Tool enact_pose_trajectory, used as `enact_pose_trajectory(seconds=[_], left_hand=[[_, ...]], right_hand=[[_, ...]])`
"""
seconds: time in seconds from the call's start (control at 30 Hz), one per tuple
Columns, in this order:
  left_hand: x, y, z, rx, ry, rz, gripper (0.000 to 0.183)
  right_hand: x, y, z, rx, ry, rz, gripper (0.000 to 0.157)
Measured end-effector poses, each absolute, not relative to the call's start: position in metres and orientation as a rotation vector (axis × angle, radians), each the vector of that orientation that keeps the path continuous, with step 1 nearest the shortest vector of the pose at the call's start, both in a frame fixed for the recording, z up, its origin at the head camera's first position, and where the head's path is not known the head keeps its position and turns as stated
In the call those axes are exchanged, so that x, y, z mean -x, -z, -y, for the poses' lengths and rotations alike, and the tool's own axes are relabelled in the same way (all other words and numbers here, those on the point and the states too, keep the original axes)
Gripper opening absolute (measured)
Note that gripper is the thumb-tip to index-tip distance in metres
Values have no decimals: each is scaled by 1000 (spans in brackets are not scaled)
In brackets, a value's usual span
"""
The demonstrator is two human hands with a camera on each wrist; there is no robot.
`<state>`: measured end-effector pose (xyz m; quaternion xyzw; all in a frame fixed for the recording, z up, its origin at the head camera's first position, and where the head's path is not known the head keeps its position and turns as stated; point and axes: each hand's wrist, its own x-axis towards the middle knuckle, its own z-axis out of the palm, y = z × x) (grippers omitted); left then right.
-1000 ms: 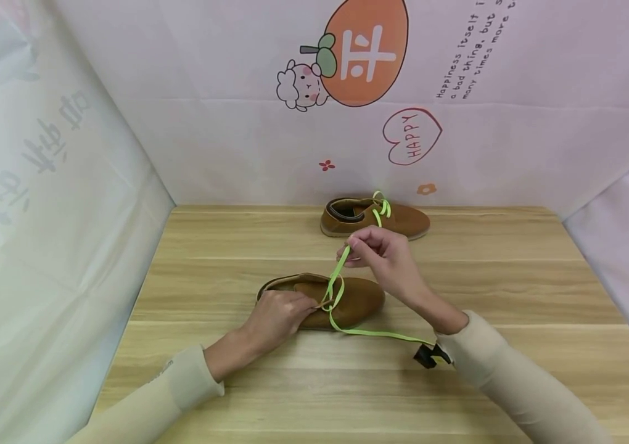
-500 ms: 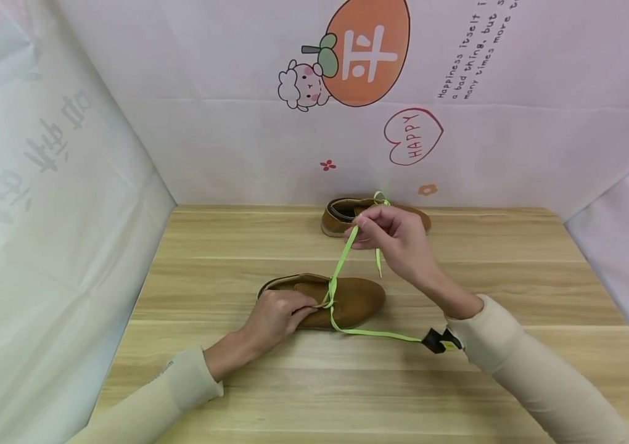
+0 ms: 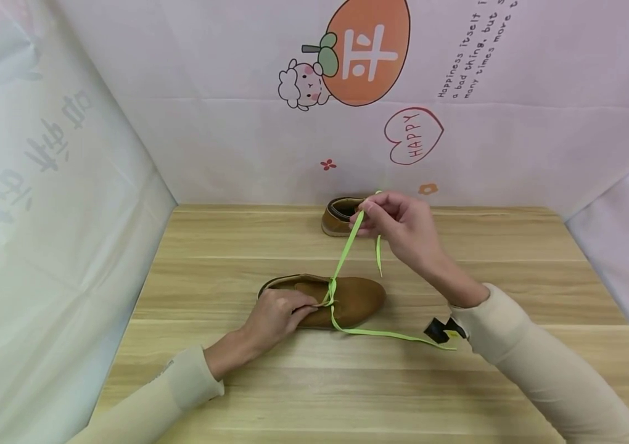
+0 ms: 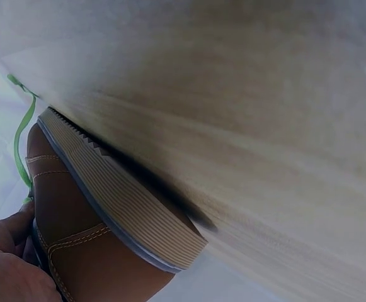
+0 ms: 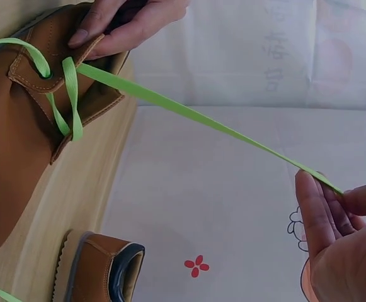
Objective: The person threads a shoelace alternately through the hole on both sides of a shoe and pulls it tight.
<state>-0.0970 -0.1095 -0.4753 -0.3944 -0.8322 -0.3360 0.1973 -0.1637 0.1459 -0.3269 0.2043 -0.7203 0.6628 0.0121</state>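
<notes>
A brown leather shoe (image 3: 361, 299) lies on the table, toe to the right, with a neon green shoelace (image 3: 343, 254) through its eyelets. My left hand (image 3: 275, 316) pinches the near eyelet flap between thumb and fingers, as the right wrist view shows close up at the flap (image 5: 89, 49). Up and to the right, my right hand (image 3: 403, 228) pinches the lace between thumb and forefinger and holds it taut above the shoe. The lace's other end trails right along the table. In the left wrist view the shoe's ribbed sole (image 4: 129, 195) faces the camera.
A second brown shoe (image 3: 332, 223) with a green lace (image 3: 378, 256) stands at the table's back edge, partly hidden behind my right hand. Printed white cloth (image 3: 237, 148) hangs behind and at both sides of the wooden table (image 3: 314, 388). A black device sits at my right wrist.
My right hand has moved up and slightly right, drawing the lace longer; the loop at the eyelets has tightened. My left hand stays in place on the flap.
</notes>
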Motion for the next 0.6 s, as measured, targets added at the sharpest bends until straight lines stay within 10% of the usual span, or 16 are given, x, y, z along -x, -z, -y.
enact_pose_trajectory(seconds=[0.6], left_hand=[[97, 476, 110, 1108, 925, 2334, 8]], right_hand=[[169, 315, -152, -519, -1988, 2327, 21]])
